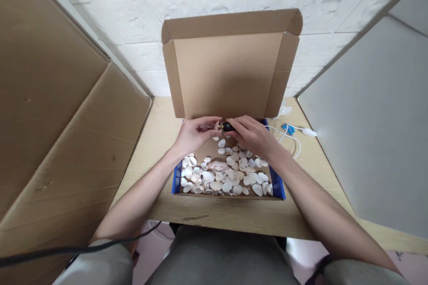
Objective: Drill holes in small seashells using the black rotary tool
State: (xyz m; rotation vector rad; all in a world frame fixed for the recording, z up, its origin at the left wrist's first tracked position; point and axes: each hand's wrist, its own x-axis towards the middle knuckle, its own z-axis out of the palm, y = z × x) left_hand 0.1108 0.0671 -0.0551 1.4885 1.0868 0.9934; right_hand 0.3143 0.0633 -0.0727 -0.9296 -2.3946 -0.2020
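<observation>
Pinkish shell (217,126) and black tool (228,126) in a two-handed grip, as I view them from my remote station. The shell sits at the left fingertips, above the far part of the box; the tool's brass-coloured tip meets it or lies just beside it, which I cannot tell. My left hand (194,133) is closed to a narrow pinch, thumb below and fingers above, with the shell between. My right hand (252,136) is curled around the tool's body, fingers nearly together, knuckles uppermost.

Nearer to me than the grip, loose pale shells (227,186) cover much of the box floor, and a rough pink shell (218,166) lies among them. The blue-sided box (278,186) surrounds them; its brown lid (230,71) stands raised beyond the grip. To the right of the grip, a white cable (297,144) emerges from behind the right hand and loops near a small blue object (288,129). Beneath everything is the wooden table (207,209); a cardboard panel (123,102) stands well to the left.
</observation>
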